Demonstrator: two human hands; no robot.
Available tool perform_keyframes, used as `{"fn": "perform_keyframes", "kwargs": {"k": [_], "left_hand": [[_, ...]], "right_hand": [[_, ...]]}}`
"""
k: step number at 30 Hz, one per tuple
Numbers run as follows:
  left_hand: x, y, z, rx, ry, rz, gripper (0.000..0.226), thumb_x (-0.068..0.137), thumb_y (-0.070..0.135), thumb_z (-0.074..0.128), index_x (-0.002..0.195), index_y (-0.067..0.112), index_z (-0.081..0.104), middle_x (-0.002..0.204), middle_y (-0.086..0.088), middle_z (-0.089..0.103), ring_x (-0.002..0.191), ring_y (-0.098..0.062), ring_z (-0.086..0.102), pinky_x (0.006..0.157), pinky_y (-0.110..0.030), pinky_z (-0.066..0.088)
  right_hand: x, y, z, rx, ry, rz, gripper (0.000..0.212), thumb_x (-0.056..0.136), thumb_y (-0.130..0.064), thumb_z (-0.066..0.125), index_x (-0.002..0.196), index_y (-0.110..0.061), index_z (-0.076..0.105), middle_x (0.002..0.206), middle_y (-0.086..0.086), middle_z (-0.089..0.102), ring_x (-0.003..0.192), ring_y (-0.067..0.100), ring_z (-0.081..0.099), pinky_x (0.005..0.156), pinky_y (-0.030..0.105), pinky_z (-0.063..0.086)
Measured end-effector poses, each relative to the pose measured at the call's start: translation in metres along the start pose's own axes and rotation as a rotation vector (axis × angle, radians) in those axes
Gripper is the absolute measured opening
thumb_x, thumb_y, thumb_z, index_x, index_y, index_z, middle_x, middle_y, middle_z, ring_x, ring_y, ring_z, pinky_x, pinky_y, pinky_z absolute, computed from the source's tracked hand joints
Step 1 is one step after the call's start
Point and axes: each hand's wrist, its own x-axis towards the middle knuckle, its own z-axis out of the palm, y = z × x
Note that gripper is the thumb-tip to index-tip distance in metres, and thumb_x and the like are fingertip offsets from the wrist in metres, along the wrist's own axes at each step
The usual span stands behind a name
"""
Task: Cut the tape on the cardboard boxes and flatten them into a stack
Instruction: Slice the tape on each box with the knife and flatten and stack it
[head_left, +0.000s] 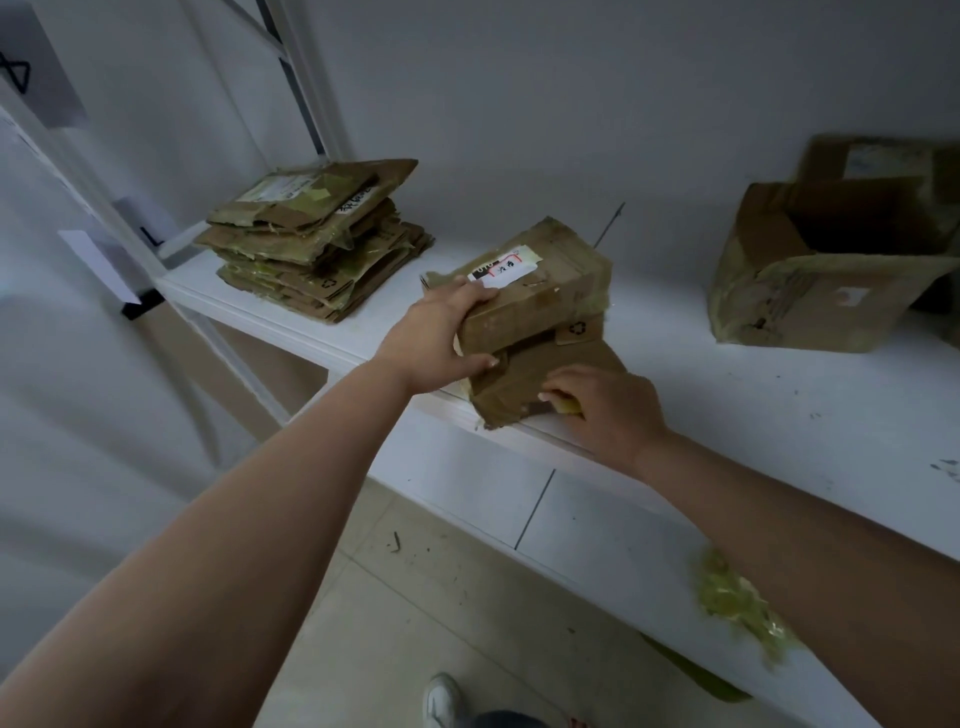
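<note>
Small cardboard box (540, 306) sits at the near edge of the white shelf (779, 395), roughly centre, tilted; its near lower flap (530, 384) is folded out and overhangs the shelf lip. White label (503, 267) on the top face. Inside not visible.

Left hand (441, 338) grips the box's left end — fingers curled over the top corner, thumb pressed on the near face. Right hand (602, 410) lies on the flap, fingers curled round a small yellowish object (569, 408); a short dark tip shows at the cardboard below the fingers. Cannot tell what the object is.

Far left: stack of flattened boxes (317, 244), uneven edges, yellowed tape showing, well apart from the held box. Far right: open box (826, 270), flaps up, interior dark — contents not discernible. Another box stands just behind it, blurred.

Bare shelf lies between the held box and each neighbour. Shelf surface scuffed, small dark marks to the right. A wad of yellowish tape (732, 597) shows below the right forearm. Tiled floor below, with a white shoe (441, 699) at the bottom edge. White wall behind; metal upright at left.
</note>
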Motion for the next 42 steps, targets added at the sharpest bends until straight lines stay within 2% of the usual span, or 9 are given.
{"fn": "perform_keyframes", "kwargs": {"k": [4,12,16,21,26,29,33,37,42], "left_hand": [[-0.004,0.007,0.009,0.180,0.101,-0.039,0.079,0.070,0.039,0.081,0.137,0.027,0.041,0.146,-0.004,0.043,0.138,-0.024,0.033,0.112,-0.049,0.027],[-0.002,-0.007,-0.020,0.537,0.023,-0.069,0.085,0.072,0.033,0.079,0.142,0.021,0.032,0.155,-0.013,0.025,0.145,-0.034,0.015,0.116,-0.051,0.018],[-0.002,0.020,0.002,0.627,0.176,-0.020,0.101,0.065,0.045,0.083,0.144,0.011,0.030,0.152,-0.017,0.027,0.141,-0.035,0.025,0.115,-0.049,0.025],[0.017,0.050,0.037,0.702,0.232,-0.002,0.085,0.081,0.025,0.071,0.149,0.014,0.022,0.150,-0.016,0.032,0.138,-0.036,0.031,0.109,-0.051,0.030],[0.032,0.052,0.044,0.663,0.215,-0.072,0.067,0.072,0.007,0.074,0.134,0.012,0.048,0.129,-0.013,0.058,0.112,-0.037,0.058,0.083,-0.053,0.050],[0.035,0.050,0.033,0.603,0.073,-0.011,0.080,0.078,0.019,0.069,0.147,0.015,0.030,0.148,-0.011,0.040,0.132,-0.035,0.043,0.098,-0.053,0.042],[0.025,0.041,0.016,0.513,-0.044,0.040,0.095,0.075,0.028,0.068,0.153,0.017,0.015,0.159,-0.010,0.021,0.144,-0.030,0.026,0.110,-0.049,0.032],[0.019,0.042,0.013,0.466,-0.076,0.044,0.099,0.072,0.025,0.069,0.154,0.017,0.014,0.160,-0.010,0.017,0.145,-0.032,0.022,0.111,-0.049,0.028],[0.021,0.043,0.007,0.401,-0.103,0.037,0.099,0.071,0.022,0.069,0.154,0.017,0.015,0.159,-0.011,0.019,0.144,-0.030,0.025,0.111,-0.049,0.031]], "right_hand": [[-0.002,0.010,-0.010,0.034,0.096,0.180,0.012,0.087,-0.016,0.058,0.096,-0.020,0.065,0.096,-0.003,0.066,0.084,0.026,0.061,0.065,0.029,0.042],[-0.002,0.024,-0.031,0.170,0.281,0.392,0.018,0.089,-0.033,0.063,0.101,-0.020,0.064,0.100,-0.002,0.068,0.092,0.024,0.062,0.067,0.027,0.040],[-0.001,0.021,-0.027,0.193,0.231,0.414,0.022,0.089,-0.034,0.062,0.107,-0.021,0.059,0.104,-0.004,0.068,0.096,0.021,0.062,0.069,0.025,0.040],[0.003,0.019,-0.021,0.231,0.206,0.411,0.024,0.090,-0.026,0.060,0.111,-0.017,0.055,0.099,0.000,0.066,0.092,0.024,0.061,0.070,0.029,0.044],[0.002,0.028,-0.013,0.400,0.210,0.443,0.028,0.089,-0.020,0.061,0.110,-0.010,0.046,0.092,0.003,0.054,0.083,0.022,0.055,0.070,0.032,0.046],[0.001,0.035,-0.010,0.449,0.240,0.400,0.013,0.094,-0.021,0.054,0.099,-0.008,0.051,0.081,0.002,0.055,0.074,0.021,0.052,0.064,0.029,0.040],[0.001,0.041,-0.013,0.443,0.235,0.410,0.021,0.097,-0.033,0.048,0.088,-0.017,0.056,0.072,0.004,0.062,0.072,0.027,0.058,0.064,0.036,0.046],[0.002,0.036,-0.015,0.436,0.142,0.432,0.040,0.099,-0.044,0.037,0.088,-0.019,0.066,0.075,-0.003,0.063,0.082,0.024,0.061,0.076,0.035,0.047],[0.003,0.037,-0.012,0.452,0.162,0.429,0.028,0.097,-0.043,0.043,0.093,-0.019,0.057,0.072,-0.009,0.053,0.082,0.024,0.058,0.067,0.030,0.039]]}}
